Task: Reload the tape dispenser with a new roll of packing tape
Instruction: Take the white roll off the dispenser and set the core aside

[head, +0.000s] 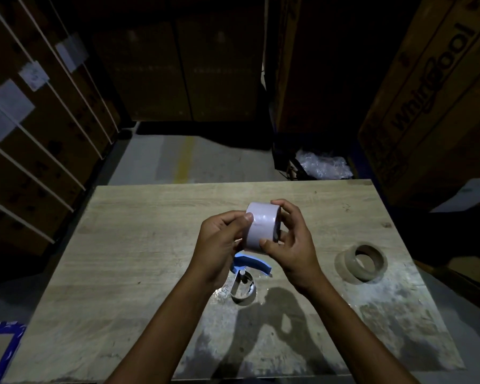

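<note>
I have the new tape roll [262, 227] clamped in the fingers of both my left hand [219, 242] and right hand [291, 242]. I judge I'm hunting its loose end; next it must seat on the dispenser [247, 275] below.

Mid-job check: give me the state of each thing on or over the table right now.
Tape roll: full, held above the table by both hands.
Left hand: gripping the roll, thumb on its face.
Right hand: gripping the roll's other side.
Dispenser: lying on the table, no roll loaded.
Empty core: lying flat on the table, untouched.
</note>
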Action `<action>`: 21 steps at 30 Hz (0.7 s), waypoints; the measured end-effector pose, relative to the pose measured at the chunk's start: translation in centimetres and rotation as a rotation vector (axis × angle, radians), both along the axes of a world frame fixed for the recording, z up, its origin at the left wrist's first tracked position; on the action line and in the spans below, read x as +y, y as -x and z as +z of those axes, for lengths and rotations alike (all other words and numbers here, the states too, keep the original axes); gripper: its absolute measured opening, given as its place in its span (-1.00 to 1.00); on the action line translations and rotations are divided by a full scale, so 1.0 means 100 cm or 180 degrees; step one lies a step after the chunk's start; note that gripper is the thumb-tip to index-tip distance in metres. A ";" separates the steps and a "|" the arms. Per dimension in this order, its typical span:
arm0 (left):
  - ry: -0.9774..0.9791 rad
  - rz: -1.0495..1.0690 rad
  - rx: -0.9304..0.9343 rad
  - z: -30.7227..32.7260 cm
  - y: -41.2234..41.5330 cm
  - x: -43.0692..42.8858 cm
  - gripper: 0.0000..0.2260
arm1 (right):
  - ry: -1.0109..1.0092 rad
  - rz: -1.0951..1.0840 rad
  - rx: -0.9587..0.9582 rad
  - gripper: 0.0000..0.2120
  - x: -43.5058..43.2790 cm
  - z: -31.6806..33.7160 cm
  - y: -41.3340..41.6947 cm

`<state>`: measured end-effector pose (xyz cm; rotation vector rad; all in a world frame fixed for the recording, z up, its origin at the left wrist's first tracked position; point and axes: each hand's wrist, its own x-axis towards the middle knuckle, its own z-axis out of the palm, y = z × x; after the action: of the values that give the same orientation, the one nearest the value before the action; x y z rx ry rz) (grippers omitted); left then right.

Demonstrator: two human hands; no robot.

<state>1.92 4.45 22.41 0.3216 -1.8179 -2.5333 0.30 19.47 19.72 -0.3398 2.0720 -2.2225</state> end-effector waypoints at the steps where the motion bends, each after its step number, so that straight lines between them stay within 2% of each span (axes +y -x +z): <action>1: 0.0004 0.0023 -0.0061 0.000 0.001 0.000 -0.83 | -0.0147 -0.0012 0.0048 -0.39 0.001 0.001 0.000; 5: -0.0416 -0.0118 -0.0186 0.000 0.005 -0.001 -0.83 | -0.0645 -0.0129 0.0332 -0.26 0.005 0.007 0.002; 8: -0.1281 -0.0171 -0.0307 0.000 0.009 -0.002 -0.81 | -0.0502 -0.0175 0.0424 -0.04 0.005 0.009 -0.001; 10: -0.1826 -0.0110 -0.0489 -0.003 0.012 -0.001 -0.79 | -0.0486 -0.0213 0.0369 0.01 0.001 0.015 -0.004; 12: -0.2175 -0.0038 -0.0705 -0.007 0.015 0.001 -0.76 | -0.0502 -0.0251 0.0446 -0.06 -0.005 0.019 -0.007; 16: -0.2403 -0.0011 -0.0920 -0.008 0.021 0.008 -0.74 | -0.0564 -0.0472 0.0652 -0.45 -0.016 0.020 -0.010; 18: -0.2409 -0.0053 -0.1027 -0.010 0.024 0.008 -0.71 | -0.0711 -0.0579 0.0911 -0.50 -0.020 0.017 -0.013; 21: -0.2241 -0.0005 -0.1263 -0.008 0.026 0.010 -0.59 | -0.1031 -0.0748 0.1418 -0.48 -0.027 0.010 -0.021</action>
<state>-0.71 5.40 21.63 0.8710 -0.8917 -3.1972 2.37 16.80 20.72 -0.6401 2.7844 -2.0093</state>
